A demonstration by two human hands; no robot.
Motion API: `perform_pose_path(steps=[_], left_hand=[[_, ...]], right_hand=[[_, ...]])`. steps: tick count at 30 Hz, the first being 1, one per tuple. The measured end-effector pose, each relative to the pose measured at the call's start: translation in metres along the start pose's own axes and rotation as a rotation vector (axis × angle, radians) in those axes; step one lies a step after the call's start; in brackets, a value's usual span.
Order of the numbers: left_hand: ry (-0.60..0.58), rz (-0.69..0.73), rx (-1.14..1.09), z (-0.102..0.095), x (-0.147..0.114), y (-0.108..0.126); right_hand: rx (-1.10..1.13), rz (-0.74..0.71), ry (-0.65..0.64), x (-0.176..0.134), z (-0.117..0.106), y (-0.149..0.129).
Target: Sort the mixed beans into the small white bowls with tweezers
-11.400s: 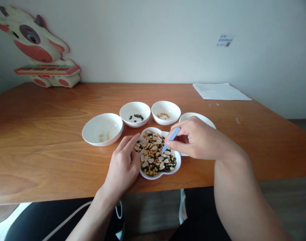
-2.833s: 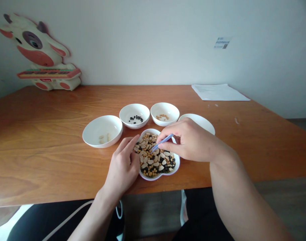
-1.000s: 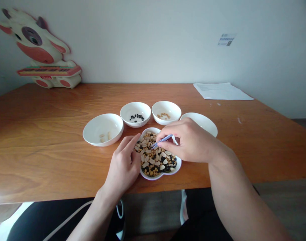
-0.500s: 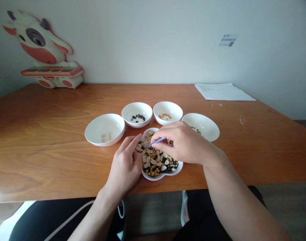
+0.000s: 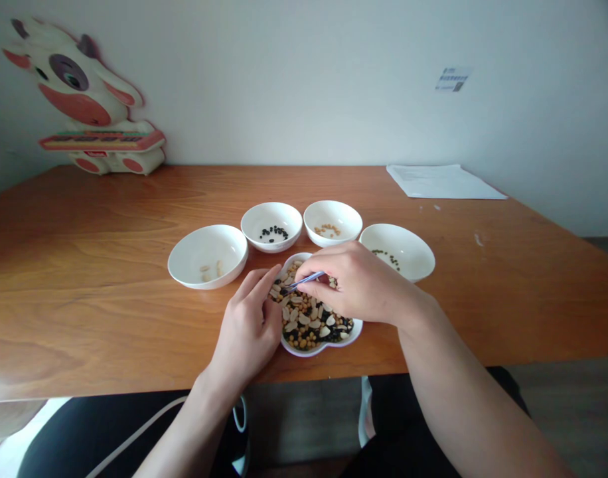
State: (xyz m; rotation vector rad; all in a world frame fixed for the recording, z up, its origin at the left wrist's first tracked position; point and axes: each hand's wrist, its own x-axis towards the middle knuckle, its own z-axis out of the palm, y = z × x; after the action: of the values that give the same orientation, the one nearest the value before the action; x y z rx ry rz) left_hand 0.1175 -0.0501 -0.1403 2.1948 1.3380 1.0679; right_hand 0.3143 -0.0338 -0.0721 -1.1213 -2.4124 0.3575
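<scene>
In my right hand (image 5: 346, 279) is a pair of light purple tweezers (image 5: 308, 280), pinched between thumb and fingers. Their tips point left and down into the mix of peanuts (image 5: 290, 317), yellow beans and dark beans. This mix fills a white, lobed dish (image 5: 351, 338) near the table's front edge. My left hand (image 5: 249, 325) grips the dish's left edge, thumb and fingers bent around the rim. Whether anything sits between the tweezer tips is too small to tell. Part of the dish's right side is hidden under my right hand.
Behind the dish, white bowls stand in an arc: one with peanuts (image 5: 208, 257), one with black beans (image 5: 271, 227), one with yellow beans (image 5: 332, 222), one with small dark green beans (image 5: 397, 251). A cow toy keyboard (image 5: 102, 143) and papers (image 5: 446, 182) lie farther back.
My right hand and the tweezers have shifted slightly left, with the tips over the dish's upper left part. More of the small dark green beans shows in the right bowl.
</scene>
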Motion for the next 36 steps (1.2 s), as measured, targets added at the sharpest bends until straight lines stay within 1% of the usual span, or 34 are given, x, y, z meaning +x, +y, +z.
perform_pose_path(steps=[11,24,36], left_hand=[[0.005,0.004,0.000,-0.0005,0.0001,0.0011],[-0.003,0.008,-0.003,-0.0006,0.0001,0.0000],[-0.001,0.005,-0.005,-0.0004,-0.0002,-0.0007]], right_hand=[[-0.004,-0.011,0.006,-0.0003,0.0004,-0.0005],[-0.019,-0.031,0.046,0.0002,0.0000,0.0019],[-0.010,-0.011,0.070,-0.0022,-0.0039,0.0013]])
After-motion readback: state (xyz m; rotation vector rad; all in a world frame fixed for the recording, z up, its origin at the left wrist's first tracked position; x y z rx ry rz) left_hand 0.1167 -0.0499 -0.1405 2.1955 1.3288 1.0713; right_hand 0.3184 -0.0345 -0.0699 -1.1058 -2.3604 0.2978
